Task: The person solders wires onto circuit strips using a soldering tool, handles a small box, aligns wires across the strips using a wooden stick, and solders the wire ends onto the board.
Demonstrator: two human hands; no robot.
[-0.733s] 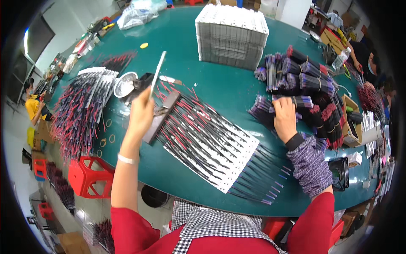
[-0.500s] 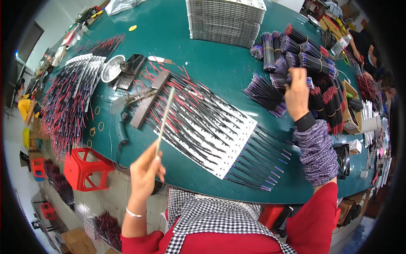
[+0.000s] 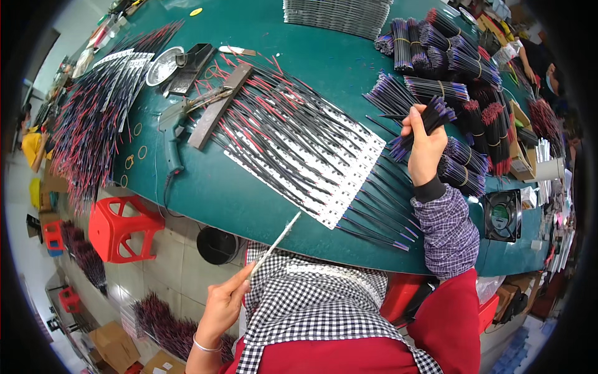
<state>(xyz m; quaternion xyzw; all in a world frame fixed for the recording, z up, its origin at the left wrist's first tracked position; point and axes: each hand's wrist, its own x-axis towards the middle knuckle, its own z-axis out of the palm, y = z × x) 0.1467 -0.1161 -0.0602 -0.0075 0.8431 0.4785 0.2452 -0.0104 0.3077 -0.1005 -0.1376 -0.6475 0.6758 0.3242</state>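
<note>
A: Left hand [image 3: 225, 302] pinching a pale stick [image 3: 276, 244], down by the near edge of the green table [image 3: 212, 194]! And the right hand [image 3: 427, 151]?

B: Clutching a bunch of black wires [image 3: 440, 112], purple-tipped, just right of the white boards [image 3: 354, 181]. A slack grip could spill strands, I'd say.

A: And that stick, swung far and left, might snag the laid wires [image 3: 274, 156] and skew them. Any brands, labels, writing?

B: Nothing I can read! Any marking on the black fan [image 3: 502, 215] at right is too small to tell.

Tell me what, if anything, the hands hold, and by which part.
Left hand: a thin whitish stick, by its near end. Right hand: a bunch of dark wires, around the middle.
</note>
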